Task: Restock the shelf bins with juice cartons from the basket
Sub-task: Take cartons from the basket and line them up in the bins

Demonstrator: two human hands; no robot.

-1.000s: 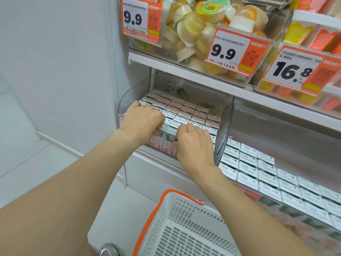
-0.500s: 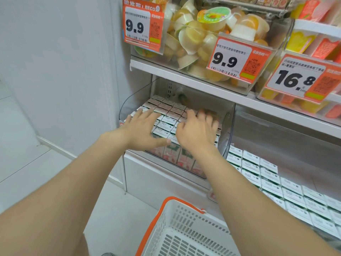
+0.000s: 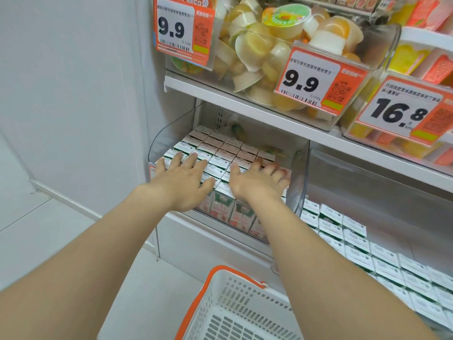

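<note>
A clear plastic shelf bin [image 3: 297, 182] on the lower shelf is packed with rows of small juice cartons [image 3: 220, 148], white tops up, red and green fronts showing through the front wall. My left hand [image 3: 182, 179] lies flat on the front-left cartons with fingers spread. My right hand [image 3: 257, 180] rests flat on the front-right cartons, fingers spread too. Neither hand holds a carton. The white basket [image 3: 235, 307] with an orange rim stands below, and what shows of its inside has no cartons.
A second bin to the right holds several rows of green-and-white cartons [image 3: 355, 244]. The shelf above [image 3: 245, 99] carries bins of jelly cups [image 3: 259, 52] with orange price tags. A white wall [image 3: 73, 94] and a floor step lie to the left.
Both hands went from curled at the bin's front edge to flat and spread on the carton tops, reaching slightly further in. The view rose a little.
</note>
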